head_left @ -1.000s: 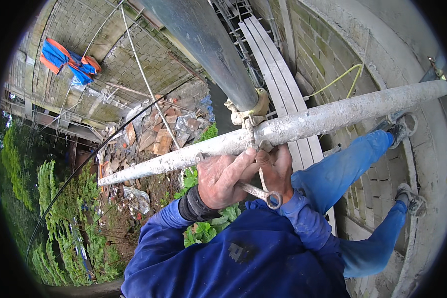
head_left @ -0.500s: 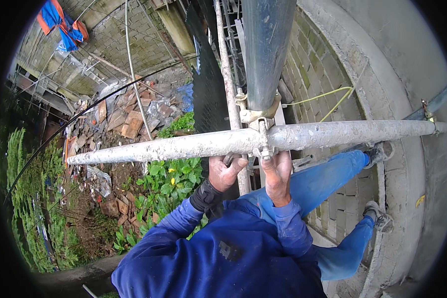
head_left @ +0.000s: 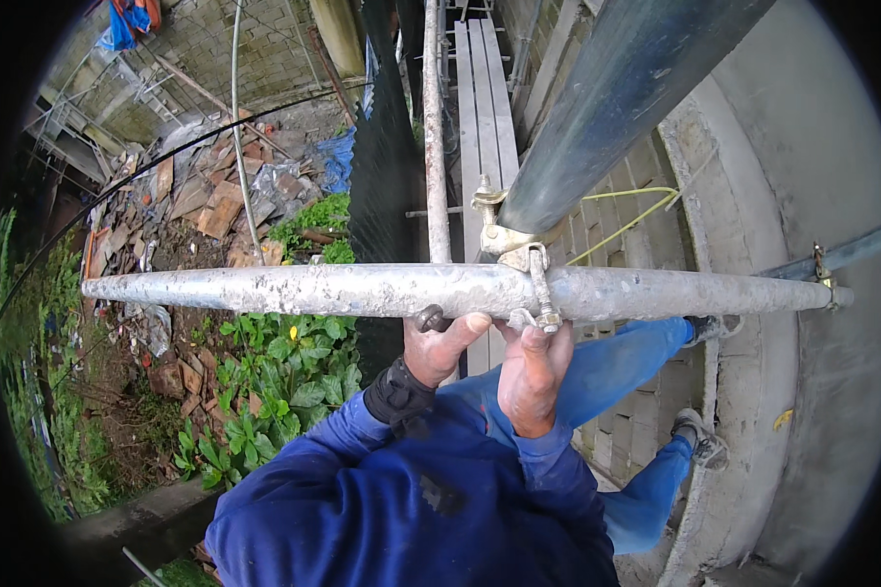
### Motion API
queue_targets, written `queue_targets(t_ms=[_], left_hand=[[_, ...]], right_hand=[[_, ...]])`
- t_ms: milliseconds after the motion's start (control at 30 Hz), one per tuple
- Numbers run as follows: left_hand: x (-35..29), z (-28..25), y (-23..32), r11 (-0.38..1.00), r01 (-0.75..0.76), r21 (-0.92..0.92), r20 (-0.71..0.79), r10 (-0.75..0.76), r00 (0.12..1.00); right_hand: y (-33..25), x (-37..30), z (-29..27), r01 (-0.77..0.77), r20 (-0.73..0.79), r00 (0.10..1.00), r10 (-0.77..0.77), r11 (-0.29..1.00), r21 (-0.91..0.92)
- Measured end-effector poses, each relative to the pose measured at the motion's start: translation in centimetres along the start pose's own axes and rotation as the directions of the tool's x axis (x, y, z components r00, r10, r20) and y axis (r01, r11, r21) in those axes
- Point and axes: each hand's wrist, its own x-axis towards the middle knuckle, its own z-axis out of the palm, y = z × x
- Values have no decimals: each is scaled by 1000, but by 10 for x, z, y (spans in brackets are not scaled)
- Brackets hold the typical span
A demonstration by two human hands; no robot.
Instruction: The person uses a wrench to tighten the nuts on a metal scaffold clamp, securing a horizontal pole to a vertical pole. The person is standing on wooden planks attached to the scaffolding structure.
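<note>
A cement-spattered scaffold pipe (head_left: pixel 362 290) runs crosswise in front of me. Brass-coloured scaffold couplers (head_left: pixel 504 240) join it to a thick upright pole (head_left: pixel 617 117). Around the crosswise pipe sits a clamp with a bolt and nut (head_left: pixel 548 321) on its near side. My right hand (head_left: pixel 533 386) is closed at this bolt, its thumb against the clamp's lower end. Just left of it, my left hand (head_left: pixel 436 352) is closed around a dark, round-ended metal piece (head_left: pixel 429 318), below the pipe. Most of that piece is hidden in the fingers. The left thumb points toward the clamp.
Grey planks (head_left: pixel 485 98) lie beyond the pipe, beside another long pipe (head_left: pixel 436 147). At the right stands a concrete wall (head_left: pixel 822 147) with a ledge; another coupler (head_left: pixel 825 269) holds the pipe's right end. Rubble and leafy plants (head_left: pixel 294 372) lie far below on the left.
My view has shifted, so the upright pole now leans to the right and more planks show. Both hands remain at the clamp, now slightly closer together.
</note>
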Motion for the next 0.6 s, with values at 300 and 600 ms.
queue_targets(t_ms=[300,600], left_hand=[[-2,1,122,796,-227,561,618,-221,754],[48,71,135,-62,-796,602,787,-120,605]], right_hand=[[-7,-3,8,-39,6,999,38,998,41],[-10,5,5,77,47,996,-74,995,-63]])
